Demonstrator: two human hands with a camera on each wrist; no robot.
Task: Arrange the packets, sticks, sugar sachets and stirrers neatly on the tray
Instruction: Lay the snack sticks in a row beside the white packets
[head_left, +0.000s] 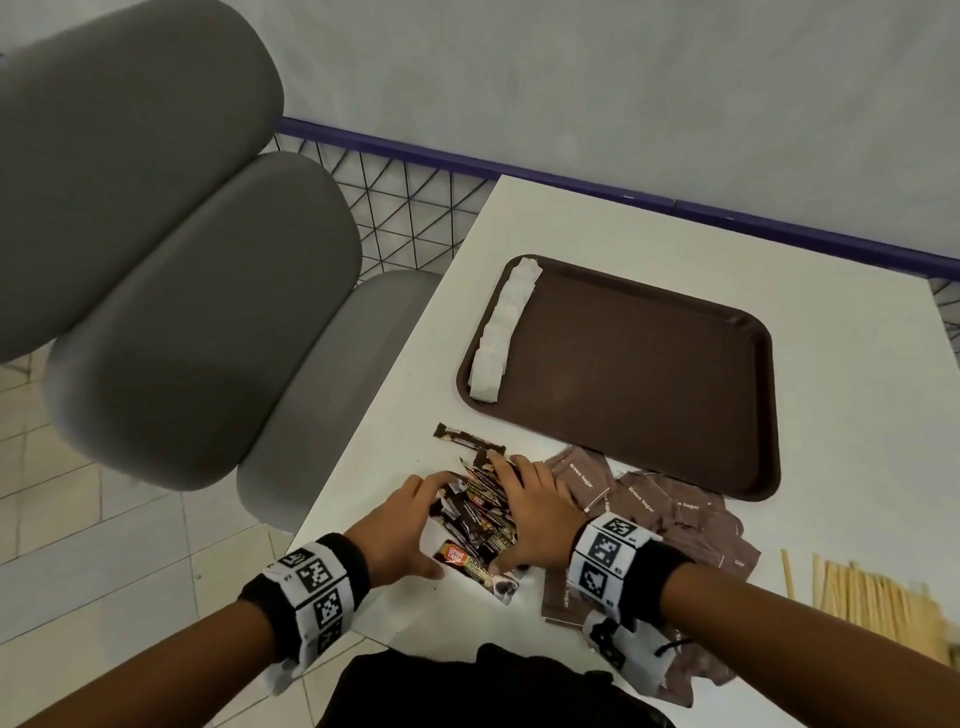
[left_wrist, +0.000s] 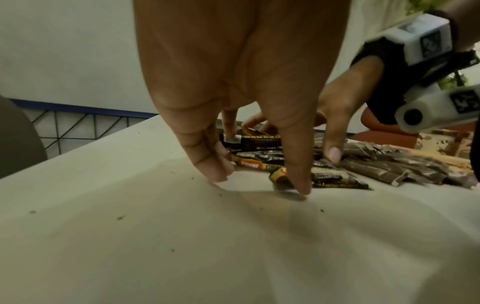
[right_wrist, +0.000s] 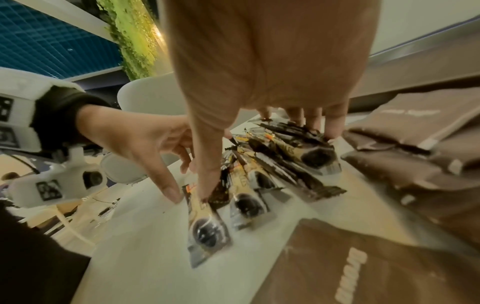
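White table top (head_left: 649, 228) carries all items; nearest the person, both hands bracket a loose heap of dark coffee sticks (head_left: 480, 512) at the near left part of the table. Left hand (head_left: 397, 525) stands on the heap's left side, fingers spread and bent down, fingertips (left_wrist: 302, 186) touching the table and the stick ends; nothing is lifted. Right hand (head_left: 532, 512) lies over the heap's right side, fingers spread and pressing on the wrappers, thumb (right_wrist: 207, 185) down on a near stick. Just right of the heap, partly under the right wrist, brown sugar sachets (head_left: 675, 512) lie scattered and overlapping. Wooden stirrers (head_left: 878, 597) lie bundled at the near right edge, apart from the sachets. Beyond the heap sits the brown tray (head_left: 753, 415), with a row of white sugar sachets (head_left: 501, 332) along its left rim. Grey chair (head_left: 156, 249) stands left of the table
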